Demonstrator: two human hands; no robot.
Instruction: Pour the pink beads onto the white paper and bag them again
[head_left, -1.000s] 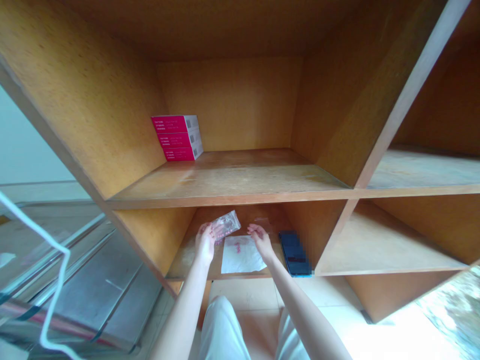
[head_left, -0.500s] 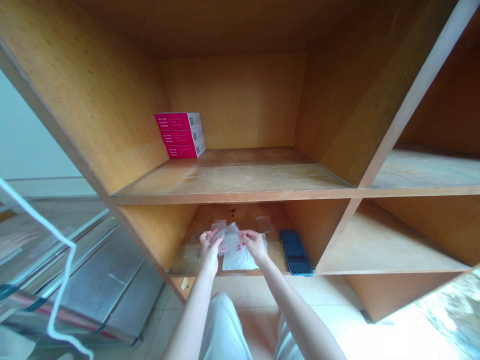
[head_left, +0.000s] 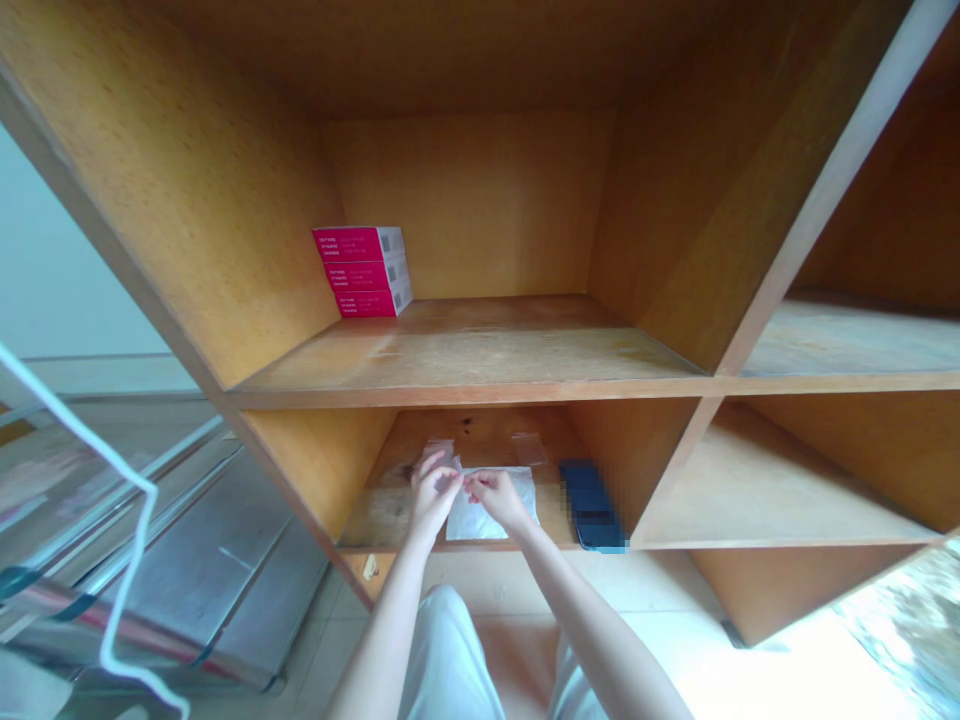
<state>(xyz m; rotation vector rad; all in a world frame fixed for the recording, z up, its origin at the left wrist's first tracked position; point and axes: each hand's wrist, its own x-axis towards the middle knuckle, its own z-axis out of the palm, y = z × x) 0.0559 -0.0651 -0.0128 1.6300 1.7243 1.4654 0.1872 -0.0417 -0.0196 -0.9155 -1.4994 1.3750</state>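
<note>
Over the low shelf, my left hand (head_left: 433,492) and my right hand (head_left: 495,495) meet with their fingertips pinched close together. The other fingers of the left hand are raised and spread. Whatever is between the fingertips is too small to make out; a hint of red shows at the right fingers. Beneath both hands lies a white sheet-like packet (head_left: 478,522), partly covered by them. Behind the left hand, a clear plastic bag (head_left: 440,447) lies on the shelf, partly hidden. Another clear bag (head_left: 529,449) lies flat behind the right hand.
A dark blue stack (head_left: 592,505), partly pixelated, stands at the right of the low shelf (head_left: 367,515). Pink-and-white boxes (head_left: 364,272) are piled on the upper shelf (head_left: 480,355). Left of the cabinet are a white cable (head_left: 135,540) and metal-coloured cases (head_left: 202,560).
The clear zip bag with small red beads, held up between both hands before, is no longer plainly visible. My hands have come together, with the right moving left, baring more of the white packet.
</note>
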